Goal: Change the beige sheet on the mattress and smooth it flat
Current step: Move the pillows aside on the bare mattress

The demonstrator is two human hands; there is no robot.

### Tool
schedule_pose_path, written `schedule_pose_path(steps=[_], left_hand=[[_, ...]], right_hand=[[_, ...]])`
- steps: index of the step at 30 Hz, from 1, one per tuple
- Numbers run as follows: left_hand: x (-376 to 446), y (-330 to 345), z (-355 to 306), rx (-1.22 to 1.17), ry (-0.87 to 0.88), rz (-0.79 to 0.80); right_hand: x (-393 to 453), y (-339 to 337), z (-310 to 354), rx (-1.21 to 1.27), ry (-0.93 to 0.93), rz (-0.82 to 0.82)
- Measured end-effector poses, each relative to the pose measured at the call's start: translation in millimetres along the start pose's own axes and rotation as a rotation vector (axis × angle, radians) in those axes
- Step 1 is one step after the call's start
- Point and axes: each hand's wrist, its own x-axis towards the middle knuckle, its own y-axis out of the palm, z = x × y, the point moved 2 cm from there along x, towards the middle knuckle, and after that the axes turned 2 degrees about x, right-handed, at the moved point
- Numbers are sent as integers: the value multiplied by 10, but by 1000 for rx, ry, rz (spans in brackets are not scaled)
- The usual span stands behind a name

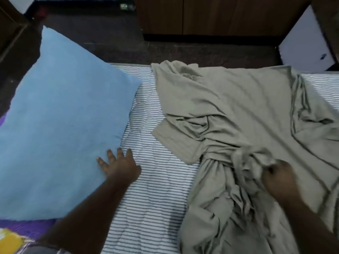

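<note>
We see the striped mattress [156,189] half covered on its right side by the crumpled beige sheet [238,99], with a big blue pillow [60,125] lying over its left end. Our left hand [119,166] rests with fingers spread against the pillow's edge, while our right hand [280,176] clutches a bunched fold of the sheet.

A dark speckled floor [183,52] runs beyond the bed. Brown wooden cabinet doors [211,15] stand behind it (dimly lit), beside a white wall [302,46].
</note>
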Motion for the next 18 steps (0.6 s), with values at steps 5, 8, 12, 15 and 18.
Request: schedule_pose_path(steps=[5, 8, 12, 15, 18], left_hand=[[-548, 203, -749, -400, 290, 394], [-1164, 230, -1071, -654, 363, 825], [-1561, 779, -1162, -985, 295, 921], [-1636, 744, -1045, -1094, 118, 809], [-1821, 409, -959, -1203, 95, 872]], right_hand=[[-842, 255, 1631, 171, -278, 181], [-1073, 458, 1471, 66, -224, 386], [-1336, 254, 1171, 201, -163, 372], [-1600, 45, 984, 284, -37, 372], [-1935, -62, 821, 418, 69, 420]])
